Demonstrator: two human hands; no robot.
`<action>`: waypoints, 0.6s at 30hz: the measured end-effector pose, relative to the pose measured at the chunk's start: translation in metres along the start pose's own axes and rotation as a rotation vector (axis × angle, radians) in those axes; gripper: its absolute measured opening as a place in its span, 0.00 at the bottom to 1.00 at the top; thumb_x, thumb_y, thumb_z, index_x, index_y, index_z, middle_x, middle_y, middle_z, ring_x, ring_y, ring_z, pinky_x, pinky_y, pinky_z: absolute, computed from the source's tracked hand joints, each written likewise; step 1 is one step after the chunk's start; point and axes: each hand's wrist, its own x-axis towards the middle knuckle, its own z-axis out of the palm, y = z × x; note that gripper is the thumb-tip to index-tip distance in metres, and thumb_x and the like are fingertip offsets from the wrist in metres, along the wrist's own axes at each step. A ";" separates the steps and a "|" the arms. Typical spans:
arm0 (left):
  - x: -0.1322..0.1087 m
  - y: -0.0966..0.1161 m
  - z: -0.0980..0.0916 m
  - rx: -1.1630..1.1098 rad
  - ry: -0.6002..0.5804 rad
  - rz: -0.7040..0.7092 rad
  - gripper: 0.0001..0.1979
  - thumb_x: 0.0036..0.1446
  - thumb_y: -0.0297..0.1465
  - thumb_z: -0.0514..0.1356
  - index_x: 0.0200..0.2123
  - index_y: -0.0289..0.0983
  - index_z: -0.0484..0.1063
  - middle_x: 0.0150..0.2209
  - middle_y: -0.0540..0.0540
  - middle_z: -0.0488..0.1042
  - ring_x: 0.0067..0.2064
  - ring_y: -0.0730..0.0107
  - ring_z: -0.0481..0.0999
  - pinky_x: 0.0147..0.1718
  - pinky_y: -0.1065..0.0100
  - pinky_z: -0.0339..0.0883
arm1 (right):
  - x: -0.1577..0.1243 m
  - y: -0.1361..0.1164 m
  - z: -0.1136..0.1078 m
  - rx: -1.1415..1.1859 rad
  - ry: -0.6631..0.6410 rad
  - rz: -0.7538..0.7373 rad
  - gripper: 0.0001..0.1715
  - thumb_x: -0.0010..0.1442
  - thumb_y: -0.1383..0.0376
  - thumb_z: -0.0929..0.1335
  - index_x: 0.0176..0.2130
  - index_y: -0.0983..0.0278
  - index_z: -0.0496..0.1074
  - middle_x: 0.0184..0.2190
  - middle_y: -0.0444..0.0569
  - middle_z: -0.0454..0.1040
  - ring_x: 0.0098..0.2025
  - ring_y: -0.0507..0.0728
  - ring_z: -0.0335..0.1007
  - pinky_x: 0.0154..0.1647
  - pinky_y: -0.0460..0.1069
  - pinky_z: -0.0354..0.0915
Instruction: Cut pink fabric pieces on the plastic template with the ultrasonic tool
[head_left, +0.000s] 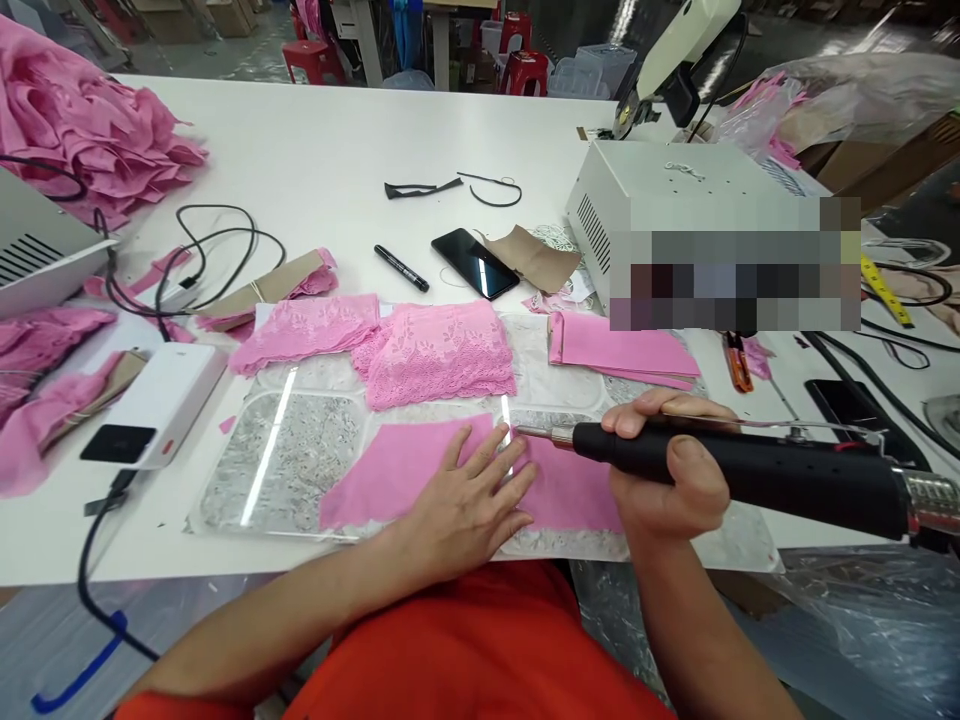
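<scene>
My left hand [469, 500] lies flat with fingers spread on a pink fabric piece [382, 470], near the front edge of a speckled grey board [300, 430]. In my right hand [671, 465] is a black pen-like power tool [795, 480] with a thin metal tip, fingers wrapped round its barrel. The tip points left and lies close to my left fingertips, over the pink fabric; whether it touches cannot be told. Another pink fabric part [574, 485] shows under the tool. Behind my hands lie pink lace pieces [442, 350] and a folded pink stack [622, 348].
A grey box unit [600, 215] stands at the right rear. A phone [474, 262] and a marker [401, 268] lie behind the board. At left are a white power bank-like block [172, 400], cables and a pink fabric heap [90, 120]. Orange-handled cutters [736, 362] lie at right.
</scene>
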 end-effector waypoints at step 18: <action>-0.010 0.002 -0.022 -0.102 -0.014 0.100 0.17 0.67 0.35 0.53 0.55 0.34 0.68 0.59 0.42 0.70 0.65 0.56 0.61 0.66 0.50 0.43 | 0.000 -0.014 -0.008 -0.006 0.014 0.017 0.08 0.48 0.62 0.68 0.31 0.62 0.71 0.27 0.44 0.69 0.21 0.50 0.64 0.23 0.50 0.66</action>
